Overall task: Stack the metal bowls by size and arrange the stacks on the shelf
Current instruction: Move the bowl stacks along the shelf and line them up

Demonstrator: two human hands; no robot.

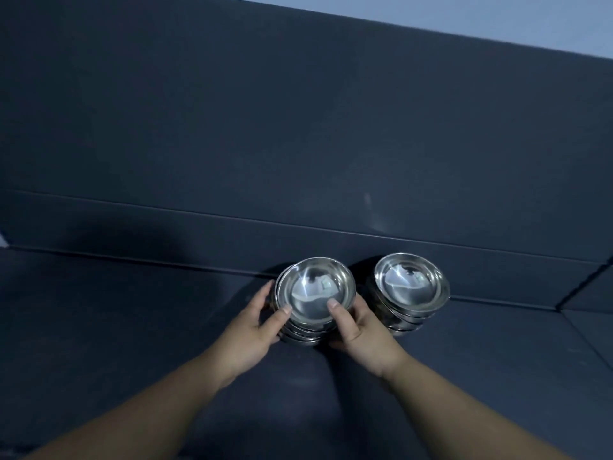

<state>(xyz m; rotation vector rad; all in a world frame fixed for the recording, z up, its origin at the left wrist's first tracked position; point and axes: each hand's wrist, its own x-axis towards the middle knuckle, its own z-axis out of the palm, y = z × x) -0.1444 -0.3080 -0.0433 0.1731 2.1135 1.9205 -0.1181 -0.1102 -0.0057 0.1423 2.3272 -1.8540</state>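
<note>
Two stacks of shiny metal bowls stand on a dark shelf surface, close to its back wall. The left stack holds several nested bowls, and both of my hands clasp it. My left hand wraps its left side with the thumb on the rim. My right hand grips its right side, thumb resting over the front rim. The right stack, also several bowls, stands free just to the right, a small gap away from my right hand.
A dark back wall rises directly behind the stacks. A side wall or corner closes the shelf at the far right. Dark shelf surface stretches to the left of the stacks and toward me.
</note>
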